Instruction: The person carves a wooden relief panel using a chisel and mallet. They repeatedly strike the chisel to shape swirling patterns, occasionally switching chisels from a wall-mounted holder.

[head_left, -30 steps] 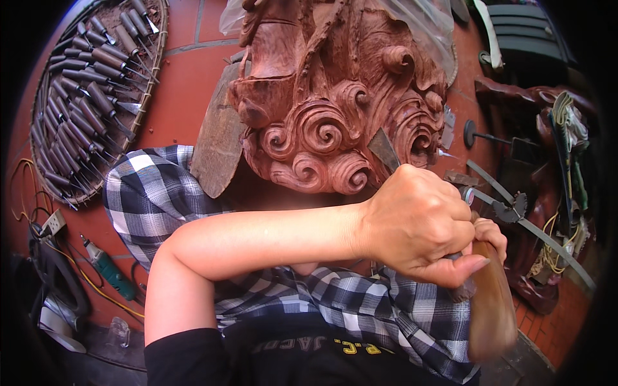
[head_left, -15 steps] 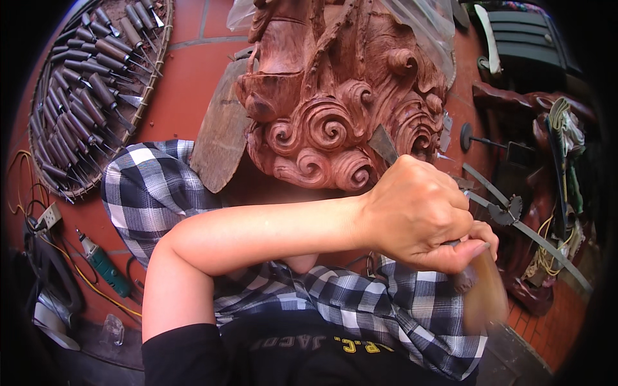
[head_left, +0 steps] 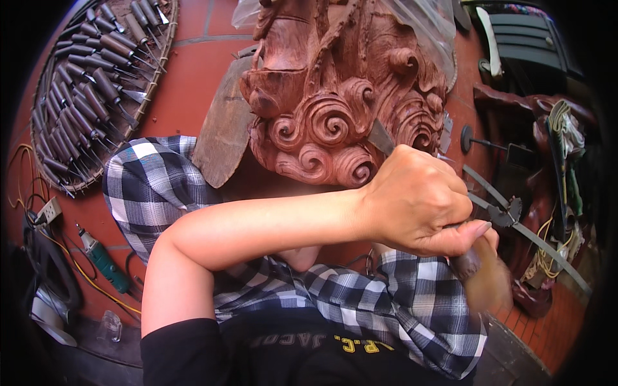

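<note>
My left arm crosses in front of me to the right, and my left hand (head_left: 421, 202) is closed in a fist round a chisel (head_left: 467, 264). The chisel's flat blade points away from me, up against the swirls of a reddish wooden carving (head_left: 309, 128). Its dark handle end sticks out below my thumb. Just beside that end is a tan shape (head_left: 490, 283) smeared by motion. Whether it is a wooden mallet, my right hand or both, I cannot make out. No clear fingers of my right hand show.
Many wooden-handled chisels lie in a round woven tray (head_left: 138, 119) at far left. Below it are a green rotary tool (head_left: 106, 264) and a socket block (head_left: 48, 211). A wooden board (head_left: 222, 128) leans by the carving. A metal caliper (head_left: 505, 215) lies to the right.
The smeared tan shape has shifted slightly right and upward beside the handle end. My left fist stays round the chisel. The whole view has tilted a little.
</note>
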The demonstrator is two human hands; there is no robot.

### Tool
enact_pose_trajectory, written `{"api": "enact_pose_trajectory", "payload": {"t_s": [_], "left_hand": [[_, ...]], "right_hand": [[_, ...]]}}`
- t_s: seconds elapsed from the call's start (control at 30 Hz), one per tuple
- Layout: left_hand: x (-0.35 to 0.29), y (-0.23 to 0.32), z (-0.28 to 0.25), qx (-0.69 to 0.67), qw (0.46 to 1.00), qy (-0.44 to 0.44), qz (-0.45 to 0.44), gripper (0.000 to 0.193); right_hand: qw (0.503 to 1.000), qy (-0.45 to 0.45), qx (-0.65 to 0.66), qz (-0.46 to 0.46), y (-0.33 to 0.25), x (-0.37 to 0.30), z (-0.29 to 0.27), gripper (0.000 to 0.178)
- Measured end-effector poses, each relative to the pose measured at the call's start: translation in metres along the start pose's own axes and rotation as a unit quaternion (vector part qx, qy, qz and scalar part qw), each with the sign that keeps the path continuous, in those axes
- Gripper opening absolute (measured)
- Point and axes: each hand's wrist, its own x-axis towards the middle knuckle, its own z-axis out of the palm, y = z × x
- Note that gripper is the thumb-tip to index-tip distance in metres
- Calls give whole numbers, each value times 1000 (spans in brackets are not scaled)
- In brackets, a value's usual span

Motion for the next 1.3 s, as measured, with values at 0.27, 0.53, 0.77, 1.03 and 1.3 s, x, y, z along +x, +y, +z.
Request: {"api": "enact_pose_trajectory", "payload": {"t_s": [0.27,0.53,0.77,1.03,1.3], "left_hand": [[1,1,2,-3,1000,2,-16,36],[19,17,-10,-27,974,221,45,45],[-5,24,9,-12,998,-17,52,36],[-9,10,12,-10,1000,-15,22,32],[-7,8,3,-27,999,-20,4,28]], "right_hand": [[970,234,34,50,12,-18,32,21],[979,25,-90,181,-56,20,-3,23],[964,165,166,131,-22,-2,29,34],[956,151,235,88,5,-31,26,40],[985,148,82,40,-6,-20,22,34]]}}
